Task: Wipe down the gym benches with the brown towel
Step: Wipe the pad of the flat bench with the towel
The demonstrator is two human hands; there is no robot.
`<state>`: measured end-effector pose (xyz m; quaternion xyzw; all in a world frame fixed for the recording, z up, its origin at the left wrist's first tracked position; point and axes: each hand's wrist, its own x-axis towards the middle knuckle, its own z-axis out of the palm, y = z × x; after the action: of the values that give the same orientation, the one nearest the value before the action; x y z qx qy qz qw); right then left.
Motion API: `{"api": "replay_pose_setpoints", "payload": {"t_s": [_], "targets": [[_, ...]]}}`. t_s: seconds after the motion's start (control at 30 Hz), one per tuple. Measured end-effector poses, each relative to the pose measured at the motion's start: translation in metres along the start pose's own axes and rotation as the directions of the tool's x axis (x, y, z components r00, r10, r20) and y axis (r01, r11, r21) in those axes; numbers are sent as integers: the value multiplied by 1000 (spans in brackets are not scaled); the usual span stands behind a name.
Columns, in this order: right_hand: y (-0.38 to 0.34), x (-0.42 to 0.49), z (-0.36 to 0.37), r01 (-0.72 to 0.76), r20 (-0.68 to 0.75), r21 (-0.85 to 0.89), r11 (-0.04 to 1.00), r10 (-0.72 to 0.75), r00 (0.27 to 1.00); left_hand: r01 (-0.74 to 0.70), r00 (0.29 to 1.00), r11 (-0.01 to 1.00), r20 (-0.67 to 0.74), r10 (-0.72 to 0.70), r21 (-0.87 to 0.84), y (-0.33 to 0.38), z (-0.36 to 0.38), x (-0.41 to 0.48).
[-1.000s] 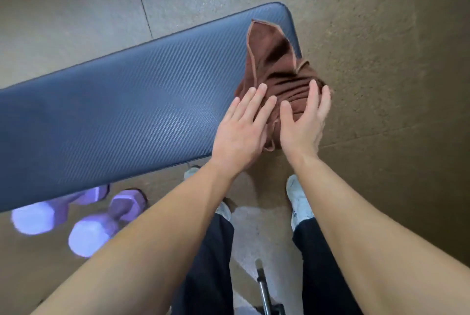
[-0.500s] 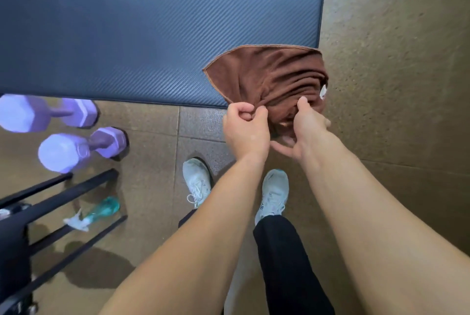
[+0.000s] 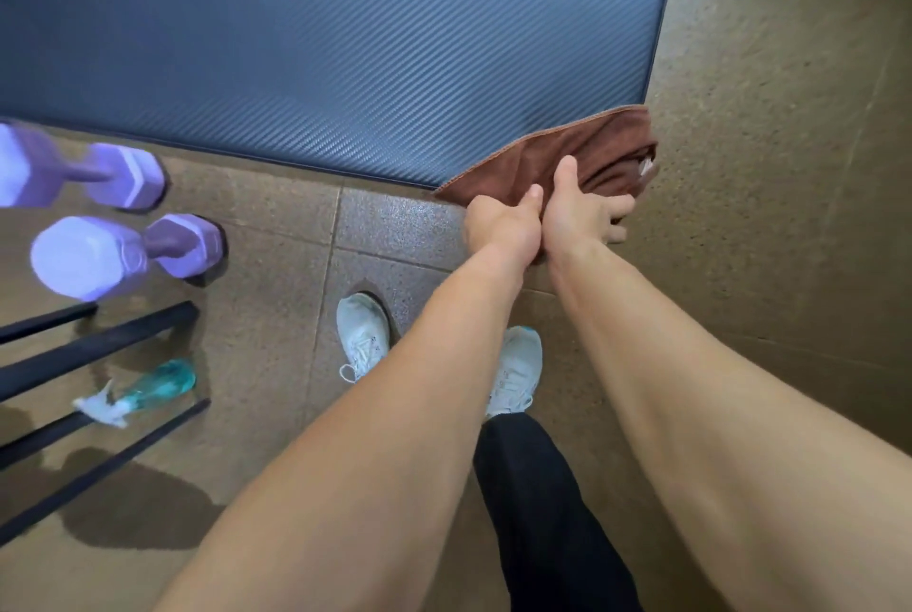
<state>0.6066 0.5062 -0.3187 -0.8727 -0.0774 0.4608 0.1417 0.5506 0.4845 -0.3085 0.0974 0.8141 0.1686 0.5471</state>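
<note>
Padded tabletop point(image 3: 345, 43): dark ribbed upholstery, rounded corners. A brown towel point(image 3: 607, 137), soft, bunched and hemmed, drapes over its near right corner. The right hand point(image 3: 582, 211) clasps the hanging folds, thumb on top. The left hand point(image 3: 503, 226), clenched beside it, apparently grips the towel's edge. Speckled floor point(image 3: 765, 167) extends right; purple hex dumbbells point(image 3: 123, 251) lie near left.

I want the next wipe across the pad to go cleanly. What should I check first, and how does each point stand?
1. Brown towel on the bench: ok, on its near right corner, partly hanging off.
2. Left hand grips towel: ok.
3. Right hand grips towel: ok.
4. Towel spread flat: not ok, bunched.
5. Purple dumbbells apart from the shoes: ok.
6. Rest of bench wiped: cannot tell.
</note>
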Motion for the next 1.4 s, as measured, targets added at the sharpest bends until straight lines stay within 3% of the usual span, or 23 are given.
{"api": "replay_pose_setpoints", "payload": {"t_s": [0.07,0.13,0.2,0.27,0.33,0.5,0.6,0.73,0.83,0.93,1.0,1.07,1.1,1.17,1.2,1.27,1.33,1.4], "targets": [[6,-15,22,-7,-2,64,998,7,1000,-61,993,996,-100,67,57,-5,-21,12],[10,-31,50,-63,157,175,983,35,987,-94,974,995,-203,98,30,-9,-46,21],[8,-43,67,-176,332,272,946,79,940,-113,961,986,-265,76,-125,-11,-68,32],[7,-48,66,-301,473,383,873,95,876,-122,974,934,-222,48,-337,-15,-78,42],[12,-41,48,-359,527,459,813,77,847,-72,991,902,-136,15,-426,-17,-66,42],[32,1,-18,-316,391,636,704,58,918,57,997,953,64,-40,-299,-12,1,-1],[27,4,-29,-216,285,583,783,51,957,95,993,953,89,-73,-288,-22,15,-3],[19,-23,10,-89,142,288,954,49,989,29,993,919,-98,-73,-394,-17,-12,15],[16,-48,46,-123,305,262,957,39,951,-16,957,855,-255,-138,-519,-5,-54,33],[11,-66,54,-149,472,202,968,37,881,-60,940,741,-288,-183,-669,-1,-87,43],[9,-71,41,-19,481,118,993,-40,876,-63,952,709,-255,-169,-703,-3,-88,42],[3,-71,17,277,417,-50,960,-232,879,13,974,660,-139,-178,-751,-7,-67,34],[-2,-69,2,435,380,-159,886,-351,856,81,981,628,-50,-188,-774,-4,-53,24],[-11,-58,-27,678,303,-396,619,-608,733,165,979,541,72,-190,-825,2,-26,5],[-15,-47,-39,746,280,-497,443,-732,622,185,976,522,93,-198,-833,4,-14,0],[-20,-18,-53,819,330,-560,128,-872,362,200,972,581,86,-218,-789,4,7,-4],[-19,13,-57,861,556,-481,-162,-816,157,216,969,656,76,-235,-723,1,9,-10],[-11,36,-52,775,811,-318,-546,-580,-76,140,976,661,-9,-218,-737,-2,-3,-4]]}}
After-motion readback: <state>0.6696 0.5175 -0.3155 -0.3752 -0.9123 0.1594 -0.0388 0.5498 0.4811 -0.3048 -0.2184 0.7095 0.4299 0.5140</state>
